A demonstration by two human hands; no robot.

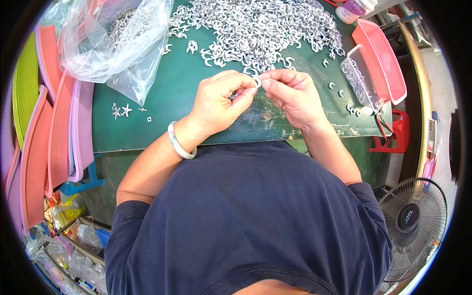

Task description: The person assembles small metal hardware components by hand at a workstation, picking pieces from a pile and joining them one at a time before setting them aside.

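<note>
While our left hand [219,101] and right hand [290,96] meet, both sets of fingers pinch 1 small white ring [256,81], steadying it above the counter [162,118].

Small white C-shaped plastic clip [256,81], pinched upright between both hands' fingertips, just above the green table, below the clip heap

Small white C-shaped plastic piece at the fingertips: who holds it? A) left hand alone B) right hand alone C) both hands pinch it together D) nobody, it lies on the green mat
C: the small white C-shaped plastic piece sits between the fingertips of the left hand and the right hand, which meet above the green mat, in front of the heap of grey-white pieces.
</note>
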